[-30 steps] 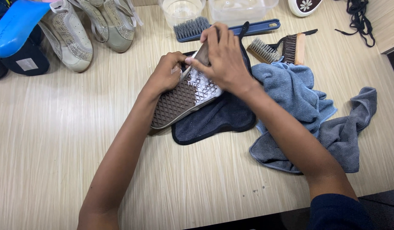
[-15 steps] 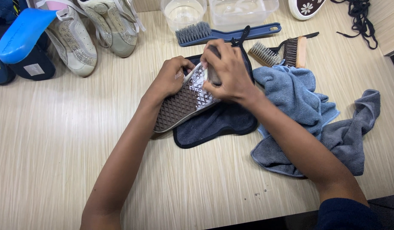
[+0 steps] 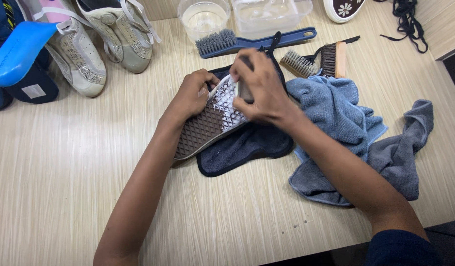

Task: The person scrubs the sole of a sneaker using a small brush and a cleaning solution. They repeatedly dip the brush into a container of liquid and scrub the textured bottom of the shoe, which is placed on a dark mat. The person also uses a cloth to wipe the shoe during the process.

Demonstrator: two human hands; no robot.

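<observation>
Mid-frame, on dark cloth [image 3: 242, 148]: left hand [image 3: 190, 96] clamps shoe [image 3: 207, 123] sole-up. Right hand [image 3: 259, 91] grip closed round small brush [image 3: 244, 91], scrubbing the sole. Heel tread probably needs attention next.

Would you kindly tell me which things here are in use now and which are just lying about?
In use: left hand; right hand; upturned shoe with brown patterned sole; dark navy cloth beneath it.

Lying about: long blue plastic brush; small wooden brushes; crumpled blue-grey towel; pale sneakers; blue insole; clear water cup.
</observation>
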